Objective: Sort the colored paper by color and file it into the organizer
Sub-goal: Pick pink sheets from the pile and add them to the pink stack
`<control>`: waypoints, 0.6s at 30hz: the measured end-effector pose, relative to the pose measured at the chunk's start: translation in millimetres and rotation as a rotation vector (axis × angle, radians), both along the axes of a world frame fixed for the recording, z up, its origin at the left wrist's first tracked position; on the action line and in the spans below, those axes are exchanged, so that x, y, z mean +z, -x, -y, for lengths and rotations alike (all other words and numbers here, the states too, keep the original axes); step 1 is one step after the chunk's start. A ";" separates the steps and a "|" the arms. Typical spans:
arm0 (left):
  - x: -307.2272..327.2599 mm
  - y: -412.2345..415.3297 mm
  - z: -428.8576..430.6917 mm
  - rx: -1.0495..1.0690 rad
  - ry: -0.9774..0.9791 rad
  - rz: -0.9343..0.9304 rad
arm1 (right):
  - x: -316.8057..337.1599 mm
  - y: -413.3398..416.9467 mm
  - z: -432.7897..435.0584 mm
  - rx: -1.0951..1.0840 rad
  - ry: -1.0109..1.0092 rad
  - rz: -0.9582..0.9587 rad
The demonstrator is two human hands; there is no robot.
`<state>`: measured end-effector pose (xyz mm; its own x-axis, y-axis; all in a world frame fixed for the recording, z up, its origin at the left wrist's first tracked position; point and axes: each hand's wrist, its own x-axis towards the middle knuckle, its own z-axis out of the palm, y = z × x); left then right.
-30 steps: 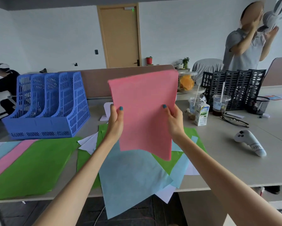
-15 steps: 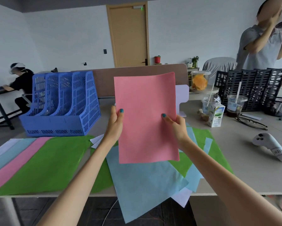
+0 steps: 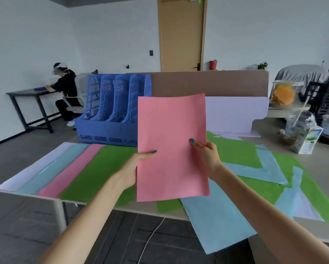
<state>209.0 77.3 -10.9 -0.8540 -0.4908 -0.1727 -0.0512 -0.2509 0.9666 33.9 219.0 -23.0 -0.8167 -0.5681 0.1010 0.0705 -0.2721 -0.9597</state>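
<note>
I hold a pink sheet [image 3: 172, 147] upright above the table. My left hand [image 3: 132, 169] pinches its left edge and my right hand [image 3: 207, 157] pinches its right edge. Behind and left of the sheet stands the blue slotted organizer [image 3: 110, 111], its slots facing me. On the table's left lie fanned stacks: white [image 3: 36, 166], light blue [image 3: 51, 168], pink [image 3: 72, 168] and green [image 3: 102, 172]. To the right lies a loose heap of green [image 3: 236, 153] and light blue sheets [image 3: 217, 216], one hanging over the front edge.
A brown divider [image 3: 207, 82] runs along the table's far side, with a white card [image 3: 234, 115] leaning on it. Drink cups and a milk carton [image 3: 308, 141] stand at the right. A person sits at another desk [image 3: 26, 92] at far left.
My view has swung to the left, and the pink sheet now hangs nearer the organizer and the sorted stacks. Both hands keep their hold on it.
</note>
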 end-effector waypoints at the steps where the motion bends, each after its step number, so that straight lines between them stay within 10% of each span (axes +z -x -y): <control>1: -4.0 -8.8 8.3 0.008 -0.010 0.011 | -1.9 -6.2 8.2 0.005 -0.005 0.004; 18: -41.6 -128.9 103.3 0.218 0.138 0.071 | -24.6 -123.5 126.4 0.093 -0.049 0.105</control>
